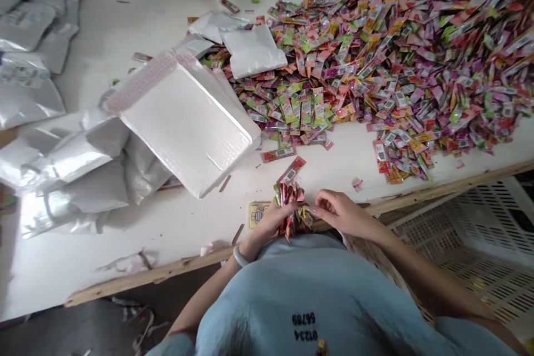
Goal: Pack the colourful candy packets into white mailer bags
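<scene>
My left hand (273, 219) is wrapped around a bunch of small colourful candy packets (290, 193), held upright near the table's front edge. My right hand (344, 212) is beside the bunch on its right, fingers curled and the fingertips at the packets' side. What those fingertips pinch, if anything, is too small to make out. Just beyond the bunch lies a loose red packet (294, 169). A yellow tin-like item with a printed figure (253, 214) lies on the table, partly behind my left wrist.
A great heap of candy packets (417, 61) covers the table's right and back. White bubble mailers (187, 122) are stacked left of centre. Filled silver mailers (79, 172) lie at the left. Below the wooden table edge (167, 273), a white plastic crate (467, 239) stands at right.
</scene>
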A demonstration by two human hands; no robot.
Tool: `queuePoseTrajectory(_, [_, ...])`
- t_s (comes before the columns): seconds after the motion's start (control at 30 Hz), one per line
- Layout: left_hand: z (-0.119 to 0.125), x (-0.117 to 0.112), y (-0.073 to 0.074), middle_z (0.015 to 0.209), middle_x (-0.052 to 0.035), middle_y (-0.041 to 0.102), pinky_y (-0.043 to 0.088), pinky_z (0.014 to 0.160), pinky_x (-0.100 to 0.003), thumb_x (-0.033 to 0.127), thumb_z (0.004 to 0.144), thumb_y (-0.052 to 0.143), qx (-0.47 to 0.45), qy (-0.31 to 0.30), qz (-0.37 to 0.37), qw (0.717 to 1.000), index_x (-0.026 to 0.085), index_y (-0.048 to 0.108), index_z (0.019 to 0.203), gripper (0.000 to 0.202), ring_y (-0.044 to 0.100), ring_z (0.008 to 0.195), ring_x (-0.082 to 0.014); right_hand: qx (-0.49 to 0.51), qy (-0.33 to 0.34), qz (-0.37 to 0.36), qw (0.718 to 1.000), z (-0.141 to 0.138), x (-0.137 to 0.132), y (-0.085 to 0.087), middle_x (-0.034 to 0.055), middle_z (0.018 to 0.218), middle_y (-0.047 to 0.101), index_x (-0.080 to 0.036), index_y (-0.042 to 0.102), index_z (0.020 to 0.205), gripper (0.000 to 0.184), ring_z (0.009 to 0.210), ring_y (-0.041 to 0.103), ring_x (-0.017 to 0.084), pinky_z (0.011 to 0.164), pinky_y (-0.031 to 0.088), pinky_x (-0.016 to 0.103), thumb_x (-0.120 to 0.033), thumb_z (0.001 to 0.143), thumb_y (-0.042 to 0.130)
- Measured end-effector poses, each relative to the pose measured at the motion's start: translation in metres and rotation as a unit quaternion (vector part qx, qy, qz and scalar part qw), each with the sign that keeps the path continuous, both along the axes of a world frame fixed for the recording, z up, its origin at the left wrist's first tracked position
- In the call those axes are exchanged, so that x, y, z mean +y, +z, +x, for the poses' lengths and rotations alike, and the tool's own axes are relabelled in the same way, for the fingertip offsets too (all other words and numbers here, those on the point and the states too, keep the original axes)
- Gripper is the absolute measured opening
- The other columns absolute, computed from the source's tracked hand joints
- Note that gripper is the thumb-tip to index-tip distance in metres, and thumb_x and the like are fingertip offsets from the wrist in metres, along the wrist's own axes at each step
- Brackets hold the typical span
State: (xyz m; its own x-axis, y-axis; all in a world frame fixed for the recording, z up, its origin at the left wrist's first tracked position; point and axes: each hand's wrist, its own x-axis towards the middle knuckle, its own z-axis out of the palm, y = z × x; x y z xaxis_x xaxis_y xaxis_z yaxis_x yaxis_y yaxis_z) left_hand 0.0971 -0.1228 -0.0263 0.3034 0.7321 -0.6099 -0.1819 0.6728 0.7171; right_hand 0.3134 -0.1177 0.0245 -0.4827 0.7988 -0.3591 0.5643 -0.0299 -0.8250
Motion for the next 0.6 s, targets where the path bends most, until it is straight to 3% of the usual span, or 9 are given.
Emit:
queuePoseTrajectory(0.07, [0.000, 0.003, -0.003, 0.086, -0.0058, 0.072, 0.054, 0.079, -0.033, 0.042, 0.068, 0.089, -0.024, -0.013, 0.004, 1.000, 0.017, 0.071, 0.090, 0.038, 0.068, 0.086, -0.0244, 0.052, -0.058, -0.068, 0.995, 0.000, -0.003, -0.014, -0.0003, 0.078, 0.063, -0.025, 0.055, 0.095, 0.034, 0.063, 0.061, 0.019, 0.062, 0.054, 0.035, -0.057, 0.095, 0.063])
queuePoseTrajectory(0.17, [0.004, 0.007, 0.000, 0.086, -0.0053, 0.073, 0.053, 0.080, -0.033, 0.039, 0.058, 0.096, -0.050, -0.041, 0.007, 0.998, 0.016, 0.070, 0.090, 0.047, 0.066, 0.083, -0.0226, 0.143, -0.060, -0.155, 0.976, -0.009, -0.018, -0.037, 0.0007, 0.088, 0.068, -0.029, 0.055, 0.103, 0.028, 0.069, 0.068, 0.022, 0.066, 0.061, 0.041, -0.054, 0.094, 0.065])
queuePoseTrajectory(0.23, [0.008, 0.007, 0.004, 0.085, -0.0047, 0.073, 0.053, 0.079, -0.033, 0.033, 0.051, 0.099, -0.046, -0.058, 0.013, 0.997, 0.016, 0.071, 0.090, 0.051, 0.065, 0.081, -0.0219, 0.134, -0.053, -0.131, 0.981, -0.013, -0.029, -0.040, 0.0035, 0.103, 0.074, -0.032, 0.060, 0.111, 0.027, 0.091, 0.074, 0.028, 0.083, 0.063, 0.046, -0.050, 0.092, 0.067])
queuePoseTrajectory(0.33, [0.013, 0.006, 0.009, 0.087, -0.0041, 0.074, 0.053, 0.080, -0.034, 0.030, 0.053, 0.097, -0.012, -0.060, 0.028, 0.998, 0.017, 0.071, 0.090, 0.047, 0.066, 0.082, -0.0227, 0.063, 0.007, -0.074, 0.995, -0.005, -0.024, -0.024, 0.0050, 0.124, 0.075, -0.033, 0.066, 0.121, 0.037, 0.114, 0.072, 0.031, 0.097, 0.060, 0.047, -0.049, 0.088, 0.071])
queuePoseTrajectory(0.4, [0.014, 0.005, 0.009, 0.091, -0.0040, 0.074, 0.054, 0.087, -0.036, 0.031, 0.056, 0.095, 0.010, -0.036, 0.037, 0.999, 0.018, 0.071, 0.091, 0.044, 0.067, 0.087, -0.0240, 0.049, 0.091, -0.088, 0.991, 0.009, 0.005, -0.009, 0.0068, 0.116, 0.078, -0.029, 0.072, 0.115, 0.037, 0.105, 0.074, 0.030, 0.092, 0.061, 0.045, -0.055, 0.088, 0.071])
queuePoseTrajectory(0.47, [0.014, 0.005, 0.009, 0.094, -0.0042, 0.075, 0.053, 0.093, -0.038, 0.030, 0.056, 0.094, 0.028, -0.011, 0.037, 0.999, 0.019, 0.071, 0.093, 0.045, 0.068, 0.092, -0.0259, 0.019, 0.077, -0.067, 0.995, 0.020, 0.056, 0.000, 0.0107, 0.101, 0.078, -0.021, 0.074, 0.109, 0.047, 0.094, 0.074, 0.030, 0.088, 0.060, 0.047, -0.063, 0.089, 0.066])
queuePoseTrajectory(0.5, [0.014, 0.004, 0.008, 0.095, -0.0045, 0.075, 0.053, 0.095, -0.040, 0.028, 0.056, 0.093, 0.035, 0.001, 0.033, 0.999, 0.019, 0.071, 0.094, 0.045, 0.068, 0.095, -0.0271, -0.030, -0.020, -0.009, 0.999, 0.022, 0.088, 0.001, 0.0147, 0.099, 0.076, -0.016, 0.071, 0.114, 0.058, 0.094, 0.073, 0.032, 0.088, 0.060, 0.049, -0.068, 0.090, 0.062])
queuePoseTrajectory(0.53, [0.013, 0.004, 0.008, 0.094, -0.0047, 0.075, 0.052, 0.096, -0.041, 0.027, 0.056, 0.093, 0.041, 0.013, 0.028, 0.999, 0.018, 0.071, 0.096, 0.046, 0.069, 0.097, -0.0284, -0.108, -0.141, 0.075, 0.981, 0.020, 0.121, -0.002, 0.0207, 0.111, 0.074, -0.012, 0.066, 0.127, 0.071, 0.103, 0.071, 0.036, 0.093, 0.057, 0.054, -0.072, 0.089, 0.061])
queuePoseTrajectory(0.6, [0.010, 0.002, 0.008, 0.092, -0.0051, 0.075, 0.052, 0.098, -0.043, 0.023, 0.057, 0.091, 0.045, 0.039, 0.013, 0.998, 0.018, 0.070, 0.097, 0.045, 0.068, 0.102, -0.0306, -0.216, -0.259, 0.187, 0.923, 0.004, 0.180, -0.017, 0.0343, 0.149, 0.051, -0.003, 0.044, 0.152, 0.096, 0.137, 0.051, 0.047, 0.107, 0.046, 0.066, -0.075, 0.089, 0.057])
